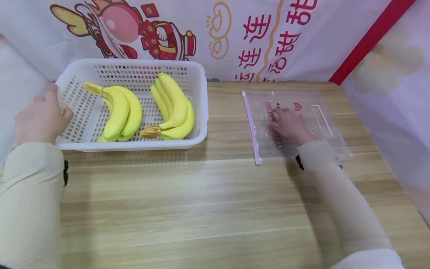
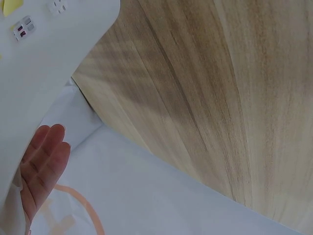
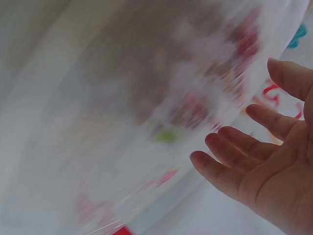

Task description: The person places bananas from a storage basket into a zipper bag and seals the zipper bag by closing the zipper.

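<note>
Pink lettering (image 1: 269, 110), too small to read, marks the clear plastic zip bag (image 1: 309, 101) on the wood-grain bench (image 1: 188, 209), the right hand (image 1: 290, 125) over it with fingers apart; the backdrop (image 1: 188, 18) bears red 连连 and 甜甜. The left hand (image 1: 40, 117) clamps the white perforated plastic basket (image 1: 134, 145) by its rim, thumb inside, fingers outside; two curved yellow banana bunches (image 1: 117, 110) lie in it.
</note>
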A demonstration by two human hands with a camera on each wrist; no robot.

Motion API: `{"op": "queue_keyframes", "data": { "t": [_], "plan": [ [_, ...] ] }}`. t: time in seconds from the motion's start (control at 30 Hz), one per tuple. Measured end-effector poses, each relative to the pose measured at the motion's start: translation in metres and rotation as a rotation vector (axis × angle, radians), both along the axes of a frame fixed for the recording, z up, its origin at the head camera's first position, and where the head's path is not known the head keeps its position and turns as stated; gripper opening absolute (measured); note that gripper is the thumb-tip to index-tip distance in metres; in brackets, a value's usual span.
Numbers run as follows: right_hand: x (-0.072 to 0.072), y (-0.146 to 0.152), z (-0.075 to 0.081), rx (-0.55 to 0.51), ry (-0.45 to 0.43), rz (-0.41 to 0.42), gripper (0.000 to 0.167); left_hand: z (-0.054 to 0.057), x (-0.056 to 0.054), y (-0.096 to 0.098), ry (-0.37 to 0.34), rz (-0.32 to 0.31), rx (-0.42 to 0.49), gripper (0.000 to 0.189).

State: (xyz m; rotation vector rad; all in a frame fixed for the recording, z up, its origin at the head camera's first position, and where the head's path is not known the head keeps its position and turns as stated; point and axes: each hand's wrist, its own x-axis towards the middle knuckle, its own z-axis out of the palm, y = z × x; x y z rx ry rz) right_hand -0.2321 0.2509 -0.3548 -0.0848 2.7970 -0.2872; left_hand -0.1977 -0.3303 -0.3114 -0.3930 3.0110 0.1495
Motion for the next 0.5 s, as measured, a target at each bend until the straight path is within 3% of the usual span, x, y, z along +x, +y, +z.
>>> {"op": "queue_keyframes", "data": {
  "t": [0.27,0.5],
  "plan": [
    [0.011,-0.032,0.004,-0.115,0.053,0.108,0.052,0.001,0.001,0.002,-0.003,0.008,0.005,0.074],
    [0.011,-0.049,0.000,-0.065,0.041,0.094,0.061,0.002,0.002,0.004,0.006,0.003,0.005,0.073]
  ]
}}
